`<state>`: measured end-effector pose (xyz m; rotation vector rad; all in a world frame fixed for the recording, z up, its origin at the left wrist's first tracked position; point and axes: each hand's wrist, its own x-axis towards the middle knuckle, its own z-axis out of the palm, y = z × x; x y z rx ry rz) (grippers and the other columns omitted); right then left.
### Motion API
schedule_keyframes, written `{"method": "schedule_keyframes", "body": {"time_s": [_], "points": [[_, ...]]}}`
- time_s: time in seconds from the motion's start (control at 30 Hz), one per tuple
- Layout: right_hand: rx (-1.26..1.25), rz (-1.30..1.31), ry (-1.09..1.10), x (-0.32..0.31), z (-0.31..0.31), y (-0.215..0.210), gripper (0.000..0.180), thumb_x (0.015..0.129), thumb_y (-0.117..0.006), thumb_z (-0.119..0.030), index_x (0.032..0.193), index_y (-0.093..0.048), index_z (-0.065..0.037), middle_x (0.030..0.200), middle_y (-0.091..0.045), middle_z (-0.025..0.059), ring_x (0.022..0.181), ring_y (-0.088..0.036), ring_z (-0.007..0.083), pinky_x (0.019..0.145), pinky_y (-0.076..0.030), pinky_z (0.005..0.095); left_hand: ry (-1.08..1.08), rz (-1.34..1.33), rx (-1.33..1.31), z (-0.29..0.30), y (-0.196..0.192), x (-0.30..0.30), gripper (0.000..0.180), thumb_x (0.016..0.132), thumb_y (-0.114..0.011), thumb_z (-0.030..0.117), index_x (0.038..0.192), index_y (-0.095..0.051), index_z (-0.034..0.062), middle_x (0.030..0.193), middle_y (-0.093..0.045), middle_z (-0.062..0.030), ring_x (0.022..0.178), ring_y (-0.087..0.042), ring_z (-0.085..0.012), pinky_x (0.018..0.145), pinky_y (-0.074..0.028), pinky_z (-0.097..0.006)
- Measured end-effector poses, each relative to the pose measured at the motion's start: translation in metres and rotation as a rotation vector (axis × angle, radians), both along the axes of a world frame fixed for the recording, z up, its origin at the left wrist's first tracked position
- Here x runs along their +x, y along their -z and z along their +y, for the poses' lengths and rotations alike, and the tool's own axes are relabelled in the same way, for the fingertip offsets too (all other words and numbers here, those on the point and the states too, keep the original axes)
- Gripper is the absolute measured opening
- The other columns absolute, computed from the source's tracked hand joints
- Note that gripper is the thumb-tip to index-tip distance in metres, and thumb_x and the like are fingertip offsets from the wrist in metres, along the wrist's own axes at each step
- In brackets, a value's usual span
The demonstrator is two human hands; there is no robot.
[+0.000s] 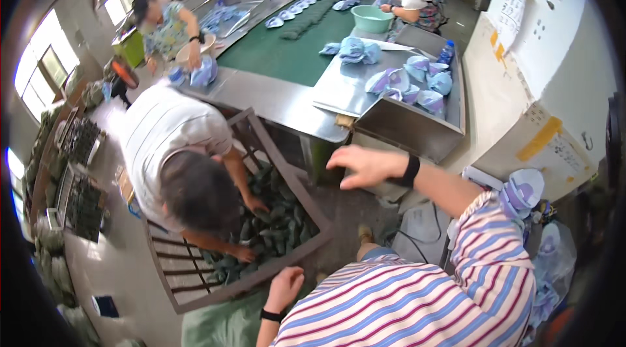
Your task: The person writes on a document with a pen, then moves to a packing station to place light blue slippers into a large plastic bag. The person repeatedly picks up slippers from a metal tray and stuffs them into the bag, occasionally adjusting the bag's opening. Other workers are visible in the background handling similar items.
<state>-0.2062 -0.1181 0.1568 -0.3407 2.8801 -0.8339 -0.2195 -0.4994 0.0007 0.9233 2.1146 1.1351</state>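
Observation:
My right hand [372, 166] is held out in the air in front of the steel bench, open, its thumb apart from the fingers and nothing in it. Lower down, my left hand [284, 288] is loosely closed beside the near corner of a brown slatted crate [312, 243], and no object shows in its fingers. Dark green rounded pieces [280, 233] fill much of the crate. A co-worker in a white shirt [173, 125] bends over it with both hands among those pieces.
A green conveyor belt [277, 54] carries rows of pieces between steel edges. Light blue and lilac shoe uppers [391, 80] lie in a metal tray at right. Other people sit along the belt, one near a green basin [372, 19]. A cable [417, 252] runs across the floor.

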Motion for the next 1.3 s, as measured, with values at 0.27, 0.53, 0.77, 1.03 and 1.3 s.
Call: {"method": "schedule_keyframes", "body": {"time_s": [0.27, 0.53, 0.77, 1.03, 1.3], "points": [[0.408, -0.007, 0.692, 0.009, 0.344, 0.032, 0.048, 0.066, -0.065, -0.022, 0.107, -0.053, -0.001, 0.103, -0.057, 0.0183, 0.097, -0.054, 0.0317, 0.083, -0.044, 0.0367, 0.140, 0.096, -0.194, 0.110, -0.019, -0.039, 0.019, 0.078, -0.059, 0.014, 0.095, -0.059, 0.0041, 0.087, -0.059, -0.0119, 0.081, -0.059, -0.0263, 0.068, -0.047, -0.034], [0.574, -0.653, 0.512, -0.026, 0.413, 0.124, 0.106, 0.053, -0.078, -0.044, 0.138, -0.015, -0.029, 0.137, -0.023, 0.0226, 0.111, -0.039, 0.0471, 0.085, -0.042, 0.0495, 0.092, 0.120, -0.273, 0.209, -0.058, -0.068, 0.021, 0.078, -0.059, 0.018, 0.095, -0.058, 0.0055, 0.087, -0.058, -0.0120, 0.081, -0.058, -0.0274, 0.069, -0.047, -0.033], [0.658, -0.334, 0.201, -0.061, 0.390, 0.161, 0.100, 0.044, -0.082, -0.035, 0.130, -0.032, -0.037, 0.145, -0.002, 0.0098, 0.128, -0.001, 0.0479, 0.083, -0.029, 0.0727, -0.037, -0.040, -0.389, 0.229, -0.054, -0.066, 0.021, 0.079, -0.059, 0.021, 0.095, -0.059, 0.0071, 0.089, -0.058, -0.0113, 0.084, -0.058, -0.0288, 0.071, -0.047, -0.035], [0.829, -0.193, -0.030, -0.062, 0.419, 0.187, 0.075, 0.054, -0.074, -0.037, 0.123, -0.046, -0.025, 0.146, -0.004, 0.0098, 0.130, -0.001, 0.0449, 0.084, -0.032, 0.0677, -0.226, 0.015, -0.420, 0.243, -0.050, -0.063, 0.021, 0.080, -0.058, 0.021, 0.096, -0.059, 0.0067, 0.091, -0.059, -0.0112, 0.086, -0.057, -0.0288, 0.074, -0.046, -0.035], [0.713, 0.058, 0.512, -0.161, 0.519, 0.184, 0.052, 0.064, -0.067, -0.027, 0.112, -0.055, -0.015, 0.136, -0.029, 0.0162, 0.124, -0.028, 0.0379, 0.088, -0.039, 0.0498, -0.173, 0.420, -0.308, 0.241, -0.051, -0.180, 0.019, 0.071, -0.061, 0.013, 0.087, -0.057, 0.0046, 0.094, -0.056, -0.0136, 0.093, -0.051, -0.0314, 0.081, -0.043, -0.039]]}}
